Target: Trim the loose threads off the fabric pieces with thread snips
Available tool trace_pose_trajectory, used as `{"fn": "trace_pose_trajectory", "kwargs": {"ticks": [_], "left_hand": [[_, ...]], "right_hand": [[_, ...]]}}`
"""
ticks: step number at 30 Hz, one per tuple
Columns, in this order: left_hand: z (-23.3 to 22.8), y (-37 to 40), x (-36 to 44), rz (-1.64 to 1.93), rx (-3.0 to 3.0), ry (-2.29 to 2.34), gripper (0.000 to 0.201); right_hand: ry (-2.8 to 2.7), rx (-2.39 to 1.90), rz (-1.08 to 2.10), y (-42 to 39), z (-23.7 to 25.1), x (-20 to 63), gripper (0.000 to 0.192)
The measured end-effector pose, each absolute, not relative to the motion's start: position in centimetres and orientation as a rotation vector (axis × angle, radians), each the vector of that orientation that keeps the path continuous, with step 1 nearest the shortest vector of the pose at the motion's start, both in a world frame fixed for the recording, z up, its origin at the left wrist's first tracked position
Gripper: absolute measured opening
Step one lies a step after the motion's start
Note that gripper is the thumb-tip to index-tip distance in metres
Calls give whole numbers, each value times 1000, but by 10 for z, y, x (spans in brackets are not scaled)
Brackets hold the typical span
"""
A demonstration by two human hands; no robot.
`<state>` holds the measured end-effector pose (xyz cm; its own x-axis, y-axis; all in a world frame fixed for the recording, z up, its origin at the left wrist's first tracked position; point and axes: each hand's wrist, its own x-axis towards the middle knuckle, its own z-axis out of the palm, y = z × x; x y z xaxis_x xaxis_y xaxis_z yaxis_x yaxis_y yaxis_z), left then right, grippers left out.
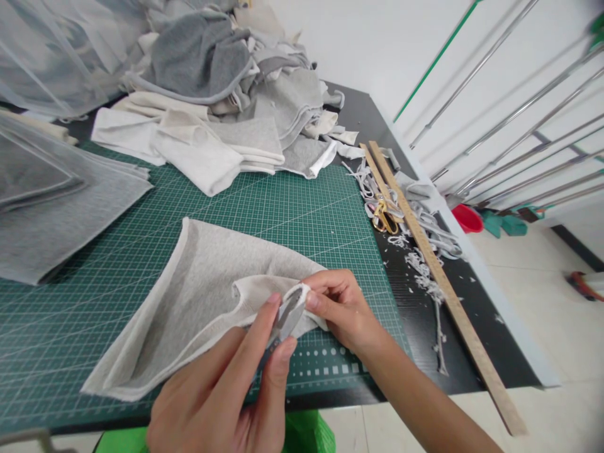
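A light grey fabric piece with a white hem lies on the green cutting mat. My left hand grips small metal thread snips, whose blades meet the cloth's right corner. My right hand pinches that same corner of the fabric piece between thumb and fingers, lifting it slightly off the mat.
Stacked grey and white fabric pieces fill the back of the table, with another grey stack at left. At right lie a long wooden ruler, gold-handled scissors and fabric scraps. Metal rods lean beyond the table edge.
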<state>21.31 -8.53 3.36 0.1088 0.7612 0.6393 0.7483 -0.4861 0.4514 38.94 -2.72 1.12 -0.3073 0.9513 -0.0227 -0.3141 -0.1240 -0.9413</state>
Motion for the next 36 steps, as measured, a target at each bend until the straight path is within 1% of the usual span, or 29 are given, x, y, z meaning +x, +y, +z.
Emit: {"fn": "trace_pose_trajectory", "kwargs": {"ticks": [4, 12, 20, 27, 33, 36], "left_hand": [[36, -84, 220, 1385, 2295, 1640, 27], [34, -83, 219, 1407, 2289, 1627, 25], [36, -83, 218, 1402, 2286, 1616, 23], [34, -81, 215, 1380, 2204, 1515, 24], [35, -80, 211, 1377, 2168, 1571, 25], [35, -79, 213, 1365, 2239, 1572, 27]], "right_hand": [[-1123, -778, 1626, -27, 11, 389, 11], [-1113, -839, 1623, -28, 11, 388, 16], [-1112, -769, 1647, -28, 10, 389, 11], [-1125, -871, 1611, -28, 9, 389, 19], [-1118, -815, 1620, -27, 11, 388, 12], [-1124, -824, 1606, -27, 12, 387, 12]]}}
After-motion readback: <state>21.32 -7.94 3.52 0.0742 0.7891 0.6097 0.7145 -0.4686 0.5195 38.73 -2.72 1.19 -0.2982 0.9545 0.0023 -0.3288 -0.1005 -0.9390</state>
